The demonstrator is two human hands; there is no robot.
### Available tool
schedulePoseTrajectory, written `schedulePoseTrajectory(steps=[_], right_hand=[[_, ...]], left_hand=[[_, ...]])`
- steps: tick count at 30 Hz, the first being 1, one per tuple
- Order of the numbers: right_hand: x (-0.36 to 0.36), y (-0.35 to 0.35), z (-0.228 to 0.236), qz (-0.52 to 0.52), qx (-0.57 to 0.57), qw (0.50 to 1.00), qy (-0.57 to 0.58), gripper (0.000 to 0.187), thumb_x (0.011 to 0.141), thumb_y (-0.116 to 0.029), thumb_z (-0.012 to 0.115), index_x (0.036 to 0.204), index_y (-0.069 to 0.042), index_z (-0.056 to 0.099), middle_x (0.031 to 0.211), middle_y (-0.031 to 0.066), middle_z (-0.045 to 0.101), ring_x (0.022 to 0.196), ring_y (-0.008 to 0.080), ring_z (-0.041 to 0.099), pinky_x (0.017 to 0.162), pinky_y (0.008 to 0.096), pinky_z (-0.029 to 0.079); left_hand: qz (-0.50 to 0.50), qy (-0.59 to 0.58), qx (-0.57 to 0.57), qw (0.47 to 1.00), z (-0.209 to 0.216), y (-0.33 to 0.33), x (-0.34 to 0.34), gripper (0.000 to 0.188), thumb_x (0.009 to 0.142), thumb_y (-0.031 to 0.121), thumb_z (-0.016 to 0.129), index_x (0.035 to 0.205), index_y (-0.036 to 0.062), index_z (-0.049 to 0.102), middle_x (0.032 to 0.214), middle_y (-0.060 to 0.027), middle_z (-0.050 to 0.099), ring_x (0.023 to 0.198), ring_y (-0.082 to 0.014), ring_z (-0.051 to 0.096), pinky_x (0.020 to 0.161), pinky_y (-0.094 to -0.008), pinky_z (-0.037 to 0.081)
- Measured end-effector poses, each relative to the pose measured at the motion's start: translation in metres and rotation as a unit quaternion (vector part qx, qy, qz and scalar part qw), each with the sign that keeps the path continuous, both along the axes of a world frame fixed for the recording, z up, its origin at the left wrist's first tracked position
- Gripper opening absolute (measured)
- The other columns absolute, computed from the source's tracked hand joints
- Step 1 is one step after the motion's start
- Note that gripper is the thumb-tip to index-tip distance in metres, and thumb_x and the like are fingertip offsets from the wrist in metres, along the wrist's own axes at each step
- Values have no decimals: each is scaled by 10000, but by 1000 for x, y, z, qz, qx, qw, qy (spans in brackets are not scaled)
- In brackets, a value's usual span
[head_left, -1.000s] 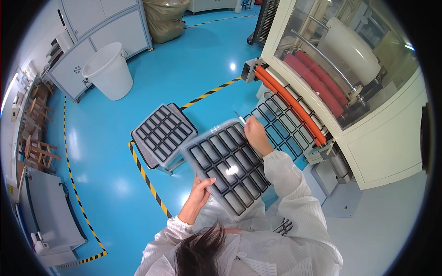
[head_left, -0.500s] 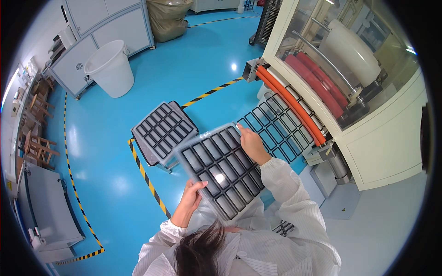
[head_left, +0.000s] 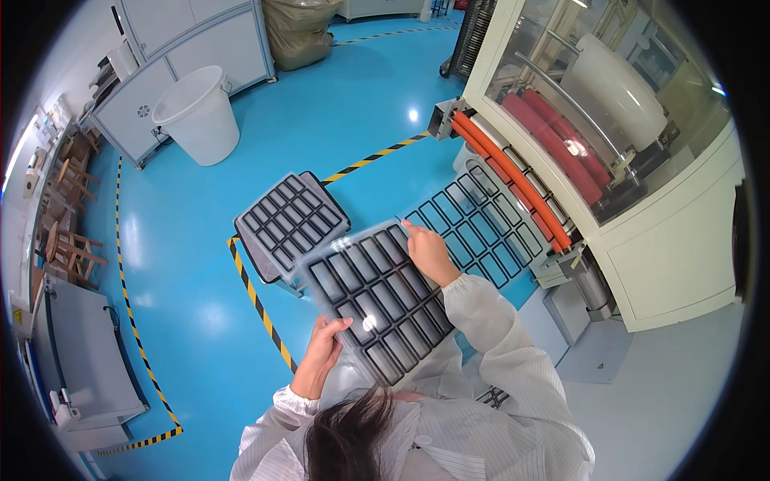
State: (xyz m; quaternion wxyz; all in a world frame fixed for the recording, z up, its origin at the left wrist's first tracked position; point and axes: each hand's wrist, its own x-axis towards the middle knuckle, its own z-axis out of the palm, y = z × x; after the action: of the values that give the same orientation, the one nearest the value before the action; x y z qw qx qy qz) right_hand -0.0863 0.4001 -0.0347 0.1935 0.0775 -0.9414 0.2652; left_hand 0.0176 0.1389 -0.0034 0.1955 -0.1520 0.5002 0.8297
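1. Film sheet (head_left: 378,303) with rows of black boxes is up in front of the person; I cannot tell if it is one sheet or many.
2. The left hand (head_left: 321,350) has its grip closed on the near left edge, thumb on top.
3. The right hand (head_left: 429,255) is at the far corner. Its grip is narrow and seems to hold a thin tool (head_left: 399,219); only a dark tip pokes out.
4. A film strip (head_left: 480,227) with boxes like these hangs by an orange roller (head_left: 513,183), to the right. I cannot tell if it joins the sheet.
5. More boxed film (head_left: 290,218) lies on a small desk (head_left: 254,260).
6. I think the step in hand is work on that corner. The next move calls for a firm left grip and care with the tip.
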Motion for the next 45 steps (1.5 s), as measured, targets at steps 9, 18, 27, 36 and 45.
schedulePoseTrajectory(steps=[9,18,27,36,45], right_hand=[[18,-13,1,-23,125,992,-16,249,825,-39,506,1050,13,600,793,143,642,717,300,637,606,399,522],[202,31,38,8,113,959,-259,189,791,-61,531,950,0,612,729,174,614,698,370,597,586,483,451],[226,109,-34,-62,-393,878,-267,238,911,-204,554,924,14,651,901,64,657,790,153,609,734,297,498],[223,68,6,-55,-573,799,-173,263,922,-218,555,1006,16,638,951,66,643,909,163,607,828,297,474],[229,52,31,-39,-591,784,-185,272,923,-208,550,1037,26,628,927,77,646,880,160,609,815,292,476]], left_hand=[[-19,-5,1,1000,23,-11,7,221,733,63,647,899,5,513,770,-19,558,631,-92,550,542,-209,443],[28,-18,1,999,12,-39,10,287,733,48,616,985,-8,492,917,-93,576,823,-193,599,747,-317,521],[88,22,-7,996,-24,-92,-63,408,779,168,577,1127,-34,508,1144,-150,579,1055,-272,567,947,-387,450],[93,93,-7,991,-62,-117,-227,285,796,92,560,1067,7,531,1012,-84,625,907,-224,623,819,-370,520],[112,64,-48,990,-117,-163,-302,281,818,16,564,1091,-41,527,1087,-132,598,1006,-267,585,912,-386,474]])
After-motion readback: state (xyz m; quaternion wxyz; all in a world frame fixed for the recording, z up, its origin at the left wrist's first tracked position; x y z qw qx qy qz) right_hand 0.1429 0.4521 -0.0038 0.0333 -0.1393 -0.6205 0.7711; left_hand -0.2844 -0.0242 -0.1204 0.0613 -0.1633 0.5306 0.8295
